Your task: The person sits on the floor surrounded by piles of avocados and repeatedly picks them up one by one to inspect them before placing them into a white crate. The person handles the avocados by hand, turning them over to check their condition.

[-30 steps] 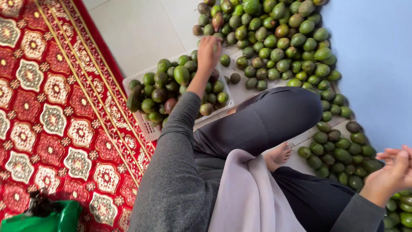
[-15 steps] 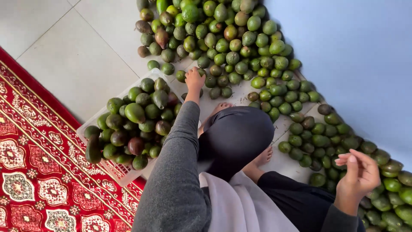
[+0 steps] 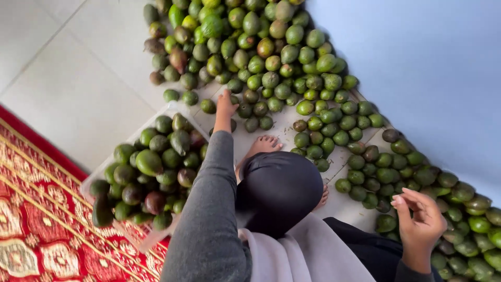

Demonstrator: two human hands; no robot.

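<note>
Left fingers: our left hand [image 3: 226,103] stretches out; its fingers lie flat on the heap of green oval avocados [image 3: 271,62], holding nothing yet
Right fingers: our right hand [image 3: 420,222] hangs empty, fingers loosely curled, above the row of avocados along the pale blue wall [image 3: 428,62]
Doing it well: we judge it best to pick one fruit at the heap's edge; close round it gently, so neighbours do not roll
Beyond: the clear plastic crate [image 3: 99,177], heaped with avocados, sits by our left arm; beside it the red patterned carpet [image 3: 36,230]
</note>
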